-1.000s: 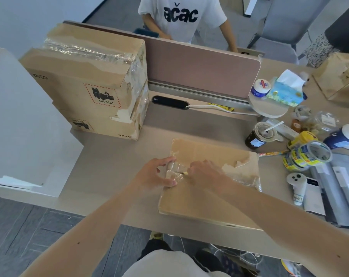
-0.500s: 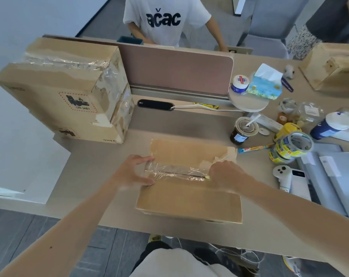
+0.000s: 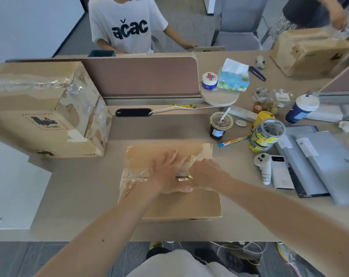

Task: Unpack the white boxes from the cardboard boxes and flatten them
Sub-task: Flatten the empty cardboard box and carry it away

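A flat cardboard box lies on the desk right in front of me. Crumpled clear tape is loose along its middle seam, and torn paper shows at its far right corner. My left hand lies across the top of the box with the fingers spread and blurred, its thumb near the seam. My right hand is closed around a small yellow-tipped tool whose tip sits at the seam, just beside my left hand. No white box is visible.
Two taped cardboard boxes are stacked at the left. A pink divider runs behind, with a person in a white T-shirt beyond. On the right: a drink cup, tape rolls, a white controller, grey laptops, another cardboard box.
My left hand has slid right from the left end of the seam onto the middle of the box, beside my right hand. The right hand stays near the seam's right part.
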